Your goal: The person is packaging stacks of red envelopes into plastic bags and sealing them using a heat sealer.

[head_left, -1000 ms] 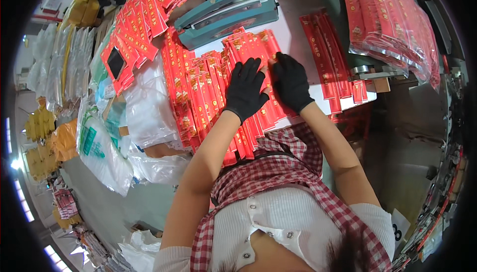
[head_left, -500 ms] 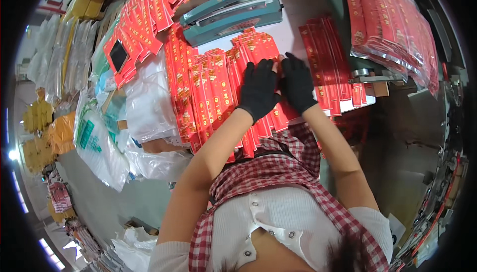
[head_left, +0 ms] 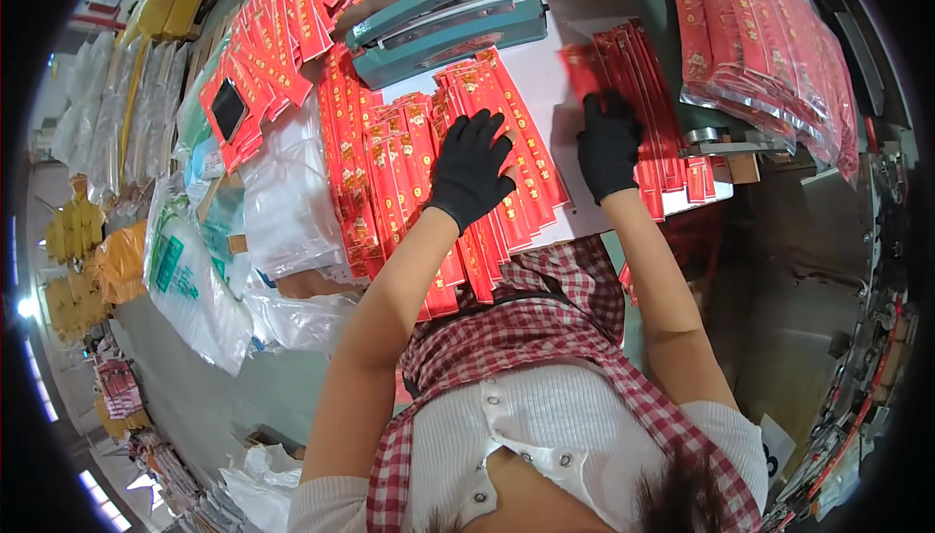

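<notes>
Relative to the earlier frame, the right hand (head_left: 610,144) is displaced away from the left hand (head_left: 469,168), toward the right-hand stack of red strips (head_left: 648,114). The left hand is displaced slightly to the left. Bare white tabletop (head_left: 545,75) now separates the two hands.

Nearest the camera is a checked apron (head_left: 516,329), at the near side of the work area. Left hand: black-gloved, fingers loosely extended, thumb set apart; it rests on the overlapping rows of red strips (head_left: 397,173) and is not closed around any of them. Right hand: black-gloved and blurred, at the left edge of the stack. A blurred red strip (head_left: 577,68) shows at its fingertips and appears to be held; finger closure cannot be determined.

Status, judged by layout: handling is partway. Some strips lie grouped at right; a larger quantity remains in loose rows at left. The exact count cannot be determined.

Beyond the rows stands a teal hand-lever device (head_left: 463,43). Farther left, a phone (head_left: 228,110) lies on fanned red strips (head_left: 273,36); at far right is a clear-bagged red bundle (head_left: 760,56).
</notes>
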Demonstrator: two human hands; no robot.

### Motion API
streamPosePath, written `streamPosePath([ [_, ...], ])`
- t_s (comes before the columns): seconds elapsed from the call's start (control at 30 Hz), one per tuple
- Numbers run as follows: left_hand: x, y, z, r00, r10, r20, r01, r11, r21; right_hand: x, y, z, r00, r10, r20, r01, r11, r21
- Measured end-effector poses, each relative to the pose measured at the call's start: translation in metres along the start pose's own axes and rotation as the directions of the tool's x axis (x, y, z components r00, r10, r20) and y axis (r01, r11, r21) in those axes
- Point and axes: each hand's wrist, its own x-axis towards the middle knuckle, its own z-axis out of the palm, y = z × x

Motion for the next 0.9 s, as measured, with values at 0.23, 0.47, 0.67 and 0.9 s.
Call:
streamPosePath([
  [0.23, -0.003, 0.001, 0.003, 0.994, -0.059, -0.092, 0.053, 0.997, -0.063, -0.017, -0.052, 0.018, 0.921, -0.360, -0.148, 0.389, 0.844, 0.368],
  [0.47, -0.001, 0.007, -0.003, 0.975, -0.189, -0.118, 0.192, 0.981, 0.012, -0.014, -0.033, 0.007, 0.992, -0.119, 0.048, 0.102, 0.958, 0.267],
  [0.67, -0.003, 0.009, 0.001, 0.989, -0.089, 0.116, 0.068, 0.983, 0.171, -0.005, 0.010, 0.019, 0.988, -0.147, 0.041, 0.145, 0.988, 0.043],
  [0.9, -0.008, 0.003, 0.014, 0.979, -0.183, -0.092, 0.173, 0.979, -0.111, -0.025, -0.047, 0.008, 0.984, -0.172, 0.043, 0.144, 0.915, 0.376],
])
